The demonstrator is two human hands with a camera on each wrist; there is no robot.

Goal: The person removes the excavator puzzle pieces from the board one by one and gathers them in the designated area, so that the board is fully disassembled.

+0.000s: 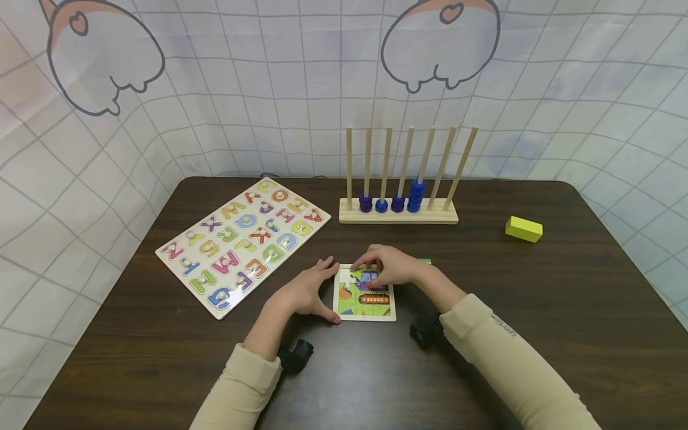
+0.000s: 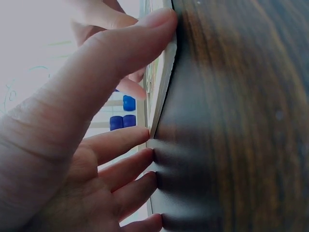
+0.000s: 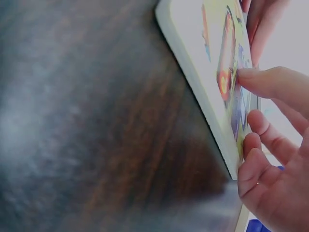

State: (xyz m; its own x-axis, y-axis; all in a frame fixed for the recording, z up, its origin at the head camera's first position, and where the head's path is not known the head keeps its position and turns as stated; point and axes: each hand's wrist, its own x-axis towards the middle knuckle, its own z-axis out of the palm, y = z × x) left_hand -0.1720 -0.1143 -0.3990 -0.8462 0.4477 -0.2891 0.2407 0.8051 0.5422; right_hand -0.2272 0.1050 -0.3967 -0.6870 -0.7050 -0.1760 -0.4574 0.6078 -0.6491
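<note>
A small square jigsaw puzzle [image 1: 365,310] in a pale wooden frame lies on the table, showing a colourful vehicle on green. At its upper left, a pale patch of the board shows. My left hand [image 1: 305,291] is spread along the frame's left side, thumb at the near corner and index finger at the far one. In the left wrist view the thumb [image 2: 130,43] rests on the frame's edge. Over the upper part of the puzzle is my right hand [image 1: 395,266], thumb touching the picture and index finger reaching to the far edge. No loose piece shows between its fingers.
An alphabet peg board [image 1: 244,245] lies at the left. Behind the puzzle stands a wooden rack [image 1: 398,219] with upright rods and blue and purple beads. A yellow block [image 1: 524,229] sits at the right. Something green [image 1: 426,261] peeks out behind the right hand.
</note>
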